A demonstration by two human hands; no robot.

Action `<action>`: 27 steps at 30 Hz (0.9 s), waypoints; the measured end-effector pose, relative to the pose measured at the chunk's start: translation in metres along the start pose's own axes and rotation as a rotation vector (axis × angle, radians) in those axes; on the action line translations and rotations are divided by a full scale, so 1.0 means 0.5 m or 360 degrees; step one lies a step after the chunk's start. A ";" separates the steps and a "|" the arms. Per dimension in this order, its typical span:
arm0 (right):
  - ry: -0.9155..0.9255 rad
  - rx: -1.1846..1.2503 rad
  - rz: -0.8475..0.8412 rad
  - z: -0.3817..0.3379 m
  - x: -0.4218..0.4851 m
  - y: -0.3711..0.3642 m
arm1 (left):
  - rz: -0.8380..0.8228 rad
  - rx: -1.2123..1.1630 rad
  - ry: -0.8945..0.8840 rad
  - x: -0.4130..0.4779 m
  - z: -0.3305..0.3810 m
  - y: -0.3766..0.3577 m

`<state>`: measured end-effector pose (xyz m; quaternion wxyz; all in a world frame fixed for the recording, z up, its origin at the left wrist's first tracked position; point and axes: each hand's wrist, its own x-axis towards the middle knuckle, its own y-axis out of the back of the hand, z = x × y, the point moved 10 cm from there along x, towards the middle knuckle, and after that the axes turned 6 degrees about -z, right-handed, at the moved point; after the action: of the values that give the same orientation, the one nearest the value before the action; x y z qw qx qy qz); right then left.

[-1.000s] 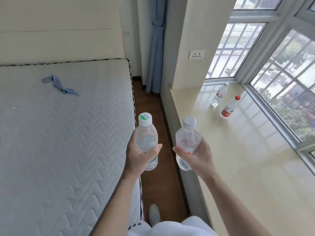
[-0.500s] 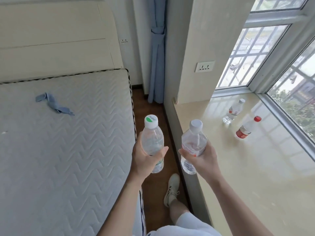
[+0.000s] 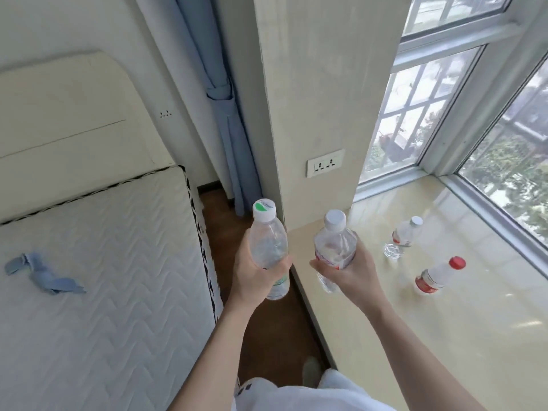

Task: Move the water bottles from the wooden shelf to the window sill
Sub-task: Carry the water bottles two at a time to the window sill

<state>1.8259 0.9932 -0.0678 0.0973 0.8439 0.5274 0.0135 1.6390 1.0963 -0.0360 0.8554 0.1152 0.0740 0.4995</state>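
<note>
My left hand (image 3: 255, 274) grips a clear water bottle with a green-and-white cap (image 3: 268, 241), held upright over the dark floor strip. My right hand (image 3: 350, 275) grips a second clear bottle with a white cap and red label (image 3: 335, 243), held over the near edge of the cream window sill (image 3: 444, 336). Two more bottles stand on the sill to the right: a white-capped one (image 3: 403, 235) further back and a red-capped one (image 3: 437, 275) nearer. The wooden shelf is not in view.
A bare quilted mattress (image 3: 103, 292) with a blue cloth scrap (image 3: 44, 277) fills the left. A narrow wooden floor strip (image 3: 267, 336) runs between bed and sill. A pillar with a wall socket (image 3: 324, 163), a blue curtain (image 3: 228, 129) and windows (image 3: 510, 158) bound the sill.
I have stepped forward along the floor strip. Both hands kept their bottles and now sit closer to the two bottles on the sill; the right-hand bottle has come over the sill's edge.
</note>
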 end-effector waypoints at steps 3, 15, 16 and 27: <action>-0.0052 0.0014 0.0116 0.019 0.045 0.049 | -0.0125 0.0002 -0.0024 0.063 0.017 -0.047; -0.0332 0.0157 0.0845 0.136 0.033 0.286 | -0.0905 0.0146 -0.0029 0.277 0.006 -0.368; -0.0355 0.0183 0.0940 0.145 0.019 0.303 | -0.0993 0.0139 -0.0017 0.286 0.001 -0.399; -0.0521 0.0398 0.1905 0.251 -0.140 0.357 | -0.1744 0.0102 -0.0026 0.333 -0.028 -0.620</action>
<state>1.9692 0.8358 -0.1532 0.0528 0.9889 -0.0600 -0.1254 1.9769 1.0962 -0.1355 0.9870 0.0897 0.1318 -0.0224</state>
